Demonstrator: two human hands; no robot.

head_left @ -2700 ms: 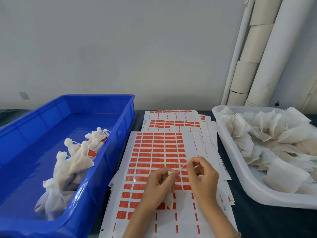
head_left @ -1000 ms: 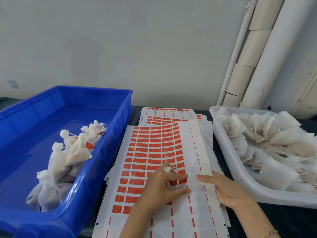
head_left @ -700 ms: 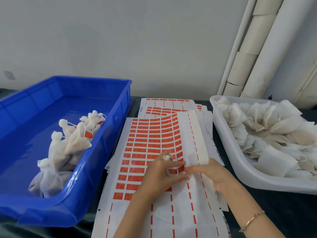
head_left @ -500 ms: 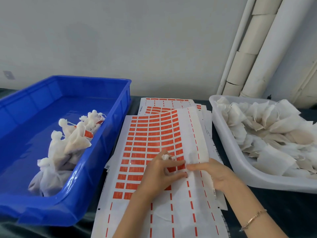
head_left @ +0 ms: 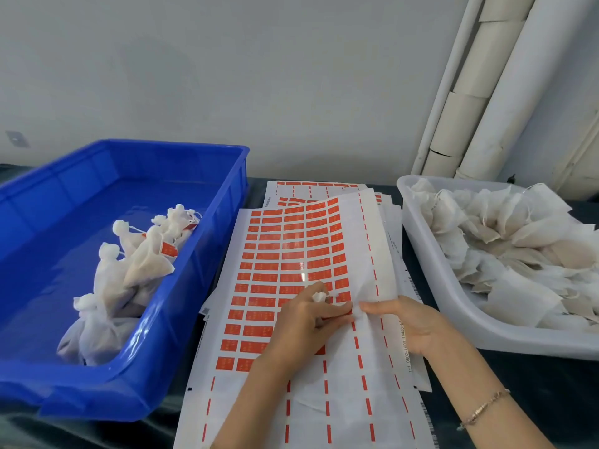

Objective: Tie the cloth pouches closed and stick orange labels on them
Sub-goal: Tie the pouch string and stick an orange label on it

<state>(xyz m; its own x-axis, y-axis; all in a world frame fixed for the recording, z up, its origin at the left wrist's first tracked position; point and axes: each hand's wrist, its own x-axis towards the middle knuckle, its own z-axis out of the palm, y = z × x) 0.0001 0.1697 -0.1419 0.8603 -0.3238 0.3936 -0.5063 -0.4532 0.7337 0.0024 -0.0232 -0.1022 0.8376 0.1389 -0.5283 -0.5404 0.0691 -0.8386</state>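
Head view. Your left hand (head_left: 308, 322) is curled round the tied pouch (head_left: 319, 296). The knot pokes out above the knuckles, and the fingertips sit at the end of a row of orange labels (head_left: 291, 254). Your right hand (head_left: 405, 322) pinches the label sheet (head_left: 350, 400) right beside them, creasing the backing. Finished pouches (head_left: 136, 264) are in the blue bin (head_left: 227, 176), and untied pouches (head_left: 502, 238) are in the white tray (head_left: 421, 254).

Risks, as I judge them:
- With the pouch filling your palm, you only have fingertips free to peel. The label could tear, fold onto itself or stick to your finger.
- A hard crease may lift neighbouring labels too.
- The thin backing could rip at the pinch.
- A loosened grip would drop the pouch.

Versus earlier: 2.7 s ago both hands were raised, working the pouch string. 1.0 s ago your right hand lay flat on the sheet. Now it has bunched the backing, and the sheet's right strip curls up higher.
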